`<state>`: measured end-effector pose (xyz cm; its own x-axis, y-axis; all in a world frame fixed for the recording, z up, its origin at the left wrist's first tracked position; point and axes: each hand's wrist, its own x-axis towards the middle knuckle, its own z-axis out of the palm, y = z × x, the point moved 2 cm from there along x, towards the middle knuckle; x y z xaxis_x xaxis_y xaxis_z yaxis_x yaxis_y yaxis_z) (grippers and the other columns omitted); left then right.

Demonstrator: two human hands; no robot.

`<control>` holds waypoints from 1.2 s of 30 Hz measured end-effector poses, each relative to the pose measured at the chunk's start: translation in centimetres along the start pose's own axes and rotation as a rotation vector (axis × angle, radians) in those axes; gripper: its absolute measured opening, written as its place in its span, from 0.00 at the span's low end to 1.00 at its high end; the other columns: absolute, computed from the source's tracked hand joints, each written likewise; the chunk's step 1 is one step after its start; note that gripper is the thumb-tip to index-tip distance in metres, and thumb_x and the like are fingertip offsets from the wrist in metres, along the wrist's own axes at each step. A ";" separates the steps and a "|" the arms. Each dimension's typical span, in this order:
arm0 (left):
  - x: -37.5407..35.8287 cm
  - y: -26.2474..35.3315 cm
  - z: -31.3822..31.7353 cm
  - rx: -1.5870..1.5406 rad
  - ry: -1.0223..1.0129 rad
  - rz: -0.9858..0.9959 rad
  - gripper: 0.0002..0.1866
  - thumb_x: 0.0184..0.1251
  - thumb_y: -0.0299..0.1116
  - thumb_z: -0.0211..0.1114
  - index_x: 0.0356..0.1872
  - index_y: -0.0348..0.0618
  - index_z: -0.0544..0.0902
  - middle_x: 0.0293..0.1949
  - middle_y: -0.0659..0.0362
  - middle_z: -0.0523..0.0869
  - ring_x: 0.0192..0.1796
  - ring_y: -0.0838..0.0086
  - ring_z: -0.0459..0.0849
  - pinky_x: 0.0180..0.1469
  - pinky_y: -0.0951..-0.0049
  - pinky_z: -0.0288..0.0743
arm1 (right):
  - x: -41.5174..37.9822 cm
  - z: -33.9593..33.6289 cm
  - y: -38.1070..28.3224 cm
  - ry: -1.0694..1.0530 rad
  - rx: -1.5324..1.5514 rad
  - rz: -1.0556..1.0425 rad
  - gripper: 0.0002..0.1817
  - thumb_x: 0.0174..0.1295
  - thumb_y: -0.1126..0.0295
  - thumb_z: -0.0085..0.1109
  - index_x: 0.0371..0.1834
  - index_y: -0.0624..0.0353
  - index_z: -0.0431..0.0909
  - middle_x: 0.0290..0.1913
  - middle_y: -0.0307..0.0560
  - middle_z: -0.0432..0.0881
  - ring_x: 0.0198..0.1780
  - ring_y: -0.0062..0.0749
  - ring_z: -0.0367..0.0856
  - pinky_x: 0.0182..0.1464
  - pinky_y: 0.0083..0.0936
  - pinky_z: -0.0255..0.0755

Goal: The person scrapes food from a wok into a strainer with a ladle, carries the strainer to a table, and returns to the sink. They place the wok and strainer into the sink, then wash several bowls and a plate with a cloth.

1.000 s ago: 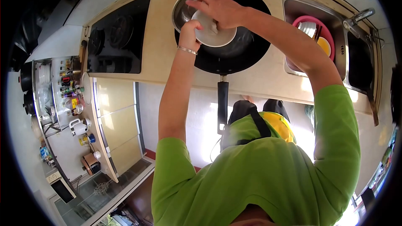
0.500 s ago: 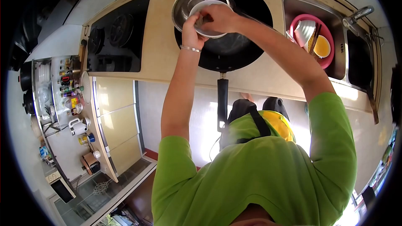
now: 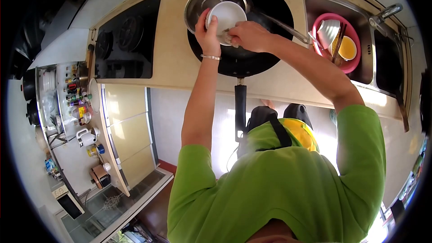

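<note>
My left hand [image 3: 209,36] grips a white bowl [image 3: 228,14] by its left side, thumb over the rim, with the bowl tilted so that its inside faces me. Pressed to the bowl's lower rim is a crumpled greyish scrubbing pad [image 3: 225,37], pinched in the fingers of my right hand [image 3: 249,36]. Both hands are above a large black wok [image 3: 270,58], whose handle points toward me. Behind the bowl, a metal basin [image 3: 194,6] rests over the wok's left side. A long metal handle [image 3: 283,26] slants across the wok's right side.
To the right, a steel sink [image 3: 310,0] holds a pink basin [image 3: 355,63] with bowls and chopsticks [image 3: 338,45]. A faucet [image 3: 389,11] overhangs it. On the left is a black cooktop [image 3: 128,40]. Shelves with jars and a white kettle [image 3: 87,136] stand further left.
The white bowl has turned and dropped slightly, showing more of its inside. My right hand has moved from inside the bowl down and right to its lower rim.
</note>
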<state>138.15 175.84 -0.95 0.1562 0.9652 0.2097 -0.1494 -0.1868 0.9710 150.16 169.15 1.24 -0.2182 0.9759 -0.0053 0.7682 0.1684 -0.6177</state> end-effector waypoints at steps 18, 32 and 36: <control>-2.5 -0.9 2.2 0.185 0.023 -0.081 0.23 0.49 0.35 0.62 0.48 0.39 0.71 0.36 0.56 0.75 0.39 0.74 0.72 0.43 0.76 0.66 | 1.8 1.7 1.8 0.424 -0.214 0.335 0.07 0.47 0.69 0.50 0.28 0.59 0.70 0.34 0.56 0.76 0.33 0.46 0.78 0.32 0.33 0.72; -3.0 -1.7 0.6 0.366 0.028 0.031 0.22 0.56 0.44 0.56 0.49 0.42 0.72 0.37 0.52 0.73 0.39 0.69 0.73 0.44 0.72 0.66 | -0.2 1.1 0.0 -0.103 0.074 0.282 0.13 0.44 0.64 0.53 0.31 0.56 0.79 0.34 0.50 0.79 0.38 0.40 0.77 0.42 0.34 0.69; -4.0 1.1 2.7 0.680 0.115 0.170 0.19 0.56 0.39 0.57 0.45 0.36 0.74 0.39 0.53 0.76 0.41 0.71 0.73 0.43 0.73 0.66 | 0.8 1.8 0.8 0.305 -0.240 0.271 0.10 0.44 0.69 0.54 0.28 0.65 0.75 0.33 0.58 0.76 0.33 0.43 0.78 0.32 0.31 0.73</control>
<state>140.03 171.24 -0.37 0.0752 0.9189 0.3873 0.4859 -0.3729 0.7905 149.55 169.78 -0.65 0.1691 0.9792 0.1124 0.8980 -0.1061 -0.4270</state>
